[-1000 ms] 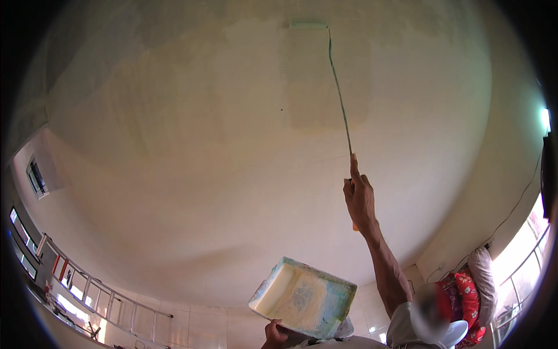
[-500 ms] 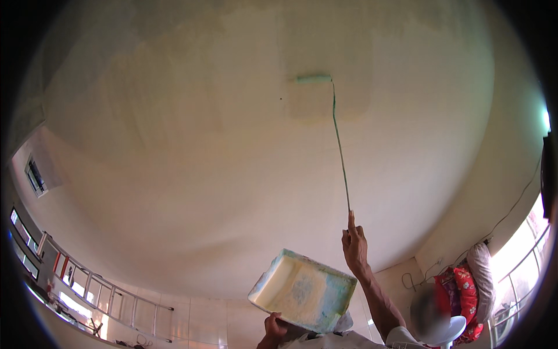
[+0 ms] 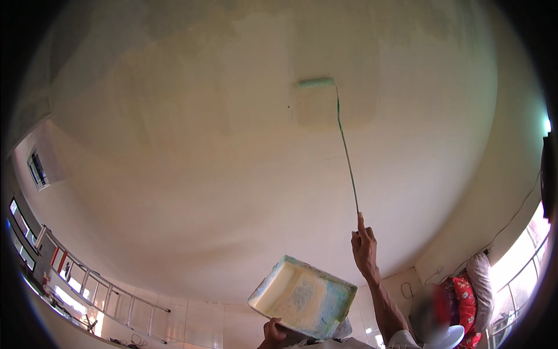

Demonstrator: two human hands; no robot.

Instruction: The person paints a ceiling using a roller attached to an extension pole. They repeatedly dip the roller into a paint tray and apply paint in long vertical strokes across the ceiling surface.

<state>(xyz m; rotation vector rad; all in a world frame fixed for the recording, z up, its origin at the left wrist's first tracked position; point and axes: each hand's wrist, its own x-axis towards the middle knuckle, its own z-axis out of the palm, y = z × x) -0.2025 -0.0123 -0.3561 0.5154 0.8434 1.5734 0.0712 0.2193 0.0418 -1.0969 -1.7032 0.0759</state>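
Note:
My right hand (image 3: 364, 251) is raised with its fingers closed around the lower end of a long, thin paint roller (image 3: 347, 152), the index finger stretched along the rod. The pale green roller sleeve (image 3: 317, 82) lies against the broad pale painted surface (image 3: 232, 174), at the lower part of a darker, damp-looking patch (image 3: 337, 52). Low in the view, my left hand (image 3: 274, 333) grips the near left edge of a paint tray (image 3: 302, 296). Cream paint and blue-green stains cover the tray's inside, and it is tilted.
An aluminium ladder (image 3: 107, 291) leans along the lower left, near windows (image 3: 24, 235). At the lower right are a red flowered bundle (image 3: 465, 296), a grey-white rolled bundle (image 3: 481, 273) and a bright barred window (image 3: 520, 273). A cable (image 3: 511, 218) runs along the right wall.
The roller sleeve sits slightly lower against the surface, and my right hand has shifted a little right and down. The tray stays in my left hand, slightly lower in view.

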